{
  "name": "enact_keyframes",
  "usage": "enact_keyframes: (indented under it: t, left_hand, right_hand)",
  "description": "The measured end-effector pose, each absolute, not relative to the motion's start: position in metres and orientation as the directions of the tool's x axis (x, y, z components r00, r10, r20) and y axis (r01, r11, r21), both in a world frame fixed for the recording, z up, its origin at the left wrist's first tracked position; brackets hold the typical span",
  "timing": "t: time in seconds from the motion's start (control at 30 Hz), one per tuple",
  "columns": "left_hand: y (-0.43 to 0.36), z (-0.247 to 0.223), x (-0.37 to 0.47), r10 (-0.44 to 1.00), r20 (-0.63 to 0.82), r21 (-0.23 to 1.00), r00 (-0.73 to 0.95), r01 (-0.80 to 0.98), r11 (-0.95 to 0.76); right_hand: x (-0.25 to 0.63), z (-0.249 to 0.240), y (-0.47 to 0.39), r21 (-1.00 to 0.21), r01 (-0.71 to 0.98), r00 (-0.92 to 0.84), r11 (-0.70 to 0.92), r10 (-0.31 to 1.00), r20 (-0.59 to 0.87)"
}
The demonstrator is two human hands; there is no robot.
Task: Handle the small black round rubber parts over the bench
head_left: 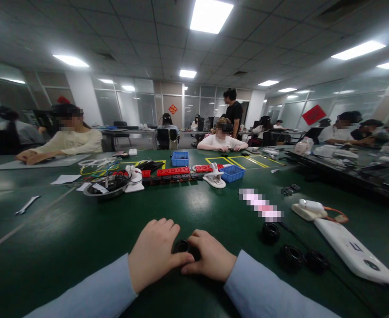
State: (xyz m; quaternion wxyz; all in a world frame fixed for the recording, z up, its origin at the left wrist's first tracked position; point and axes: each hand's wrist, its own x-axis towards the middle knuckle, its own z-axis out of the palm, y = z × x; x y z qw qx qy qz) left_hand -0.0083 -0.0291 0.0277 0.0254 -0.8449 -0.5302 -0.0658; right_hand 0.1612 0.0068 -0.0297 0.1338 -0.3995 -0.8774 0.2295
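Low in the head view, my left hand (159, 249) and my right hand (209, 256) meet over the green table. Between them is a small round black part (182, 246), partly covered by my fingers. Both hands are closed around it, with the thumbs crossing on the near side. To the right of my right hand lie a black ring-shaped part (270, 232) and another black ring (292, 256), beside a dark cable.
A white device (356, 251) lies at the right. Farther back are a metal bowl (115, 192) with cables, a white clip stand (214, 179), red blocks (173, 171) and a blue bin (233, 173). A wrench (28, 205) is at the left. Several people sit beyond.
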Motion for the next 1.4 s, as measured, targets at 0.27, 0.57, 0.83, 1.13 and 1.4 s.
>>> enact_keyframes:
  t: [0.27, 0.57, 0.83, 1.13, 1.4]
  left_hand:
    - [-0.025, 0.050, -0.025, 0.611, -0.032, 0.374, 0.791, 0.576, -0.727]
    - [-0.028, 0.044, -0.021, 0.599, -0.105, 0.305, 0.794, 0.599, -0.740]
    - [-0.029, 0.040, -0.019, 0.665, -0.109, 0.276, 0.739, 0.665, -0.694]
    - [-0.033, 0.034, -0.011, 0.824, -0.050, 0.166, 0.564, 0.818, -0.550]
    - [-0.033, 0.022, 0.004, 0.937, 0.065, -0.030, 0.343, 0.939, -0.342]
  right_hand:
    - [0.172, -0.027, 0.016, -0.567, 0.485, -0.813, 0.666, 0.582, -0.012]
    - [0.171, -0.025, 0.015, -0.572, 0.454, -0.854, 0.683, 0.518, -0.060]
    - [0.169, -0.028, 0.013, -0.586, 0.476, -0.823, 0.655, 0.566, -0.036]
    - [0.162, -0.028, 0.008, -0.551, 0.559, -0.742, 0.619, 0.670, 0.001]
    - [0.150, -0.032, 0.001, -0.470, 0.715, -0.570, 0.517, 0.821, 0.036]
